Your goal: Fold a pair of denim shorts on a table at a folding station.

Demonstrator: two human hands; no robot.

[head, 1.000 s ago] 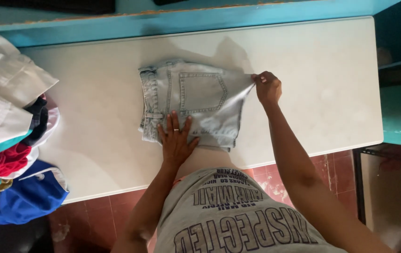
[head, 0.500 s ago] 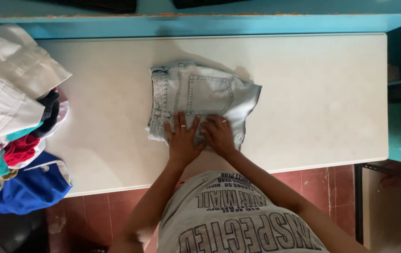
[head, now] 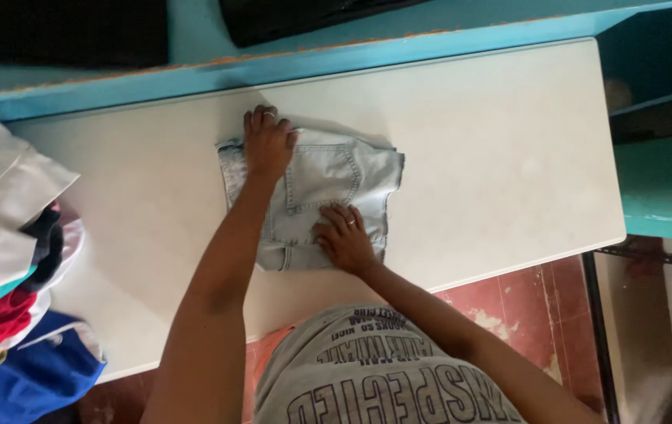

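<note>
Right now the pale blue denim shorts (head: pixel 328 188) lie folded into a compact block near the middle of the white worktop (head: pixel 509 141), a back pocket facing up. The left hand (head: pixel 267 141) is stretched out to the far edge of the bundle, fingers spread and palm pressed flat on the cloth; it pinches nothing that I can see. The right hand (head: pixel 344 238) sits on the near edge, also flat and open, fingers fanned over the denim beside the pocket, holding nothing but weighing the fabric down.

To my eye this is the smoothing stage of a fold: the garment is already doubled over and both palms are flattening it so the layers stay put. A next move would call for keeping one palm down as an anchor while the other takes a free edge, so the layers don't slide apart on the smooth surface.

Off at the left end of the worktop sits a heap of mixed clothes (head: pixel 6 259), white, red and blue, well apart from the shorts. A turquoise ledge (head: pixel 352 55) runs along the far side.
</note>
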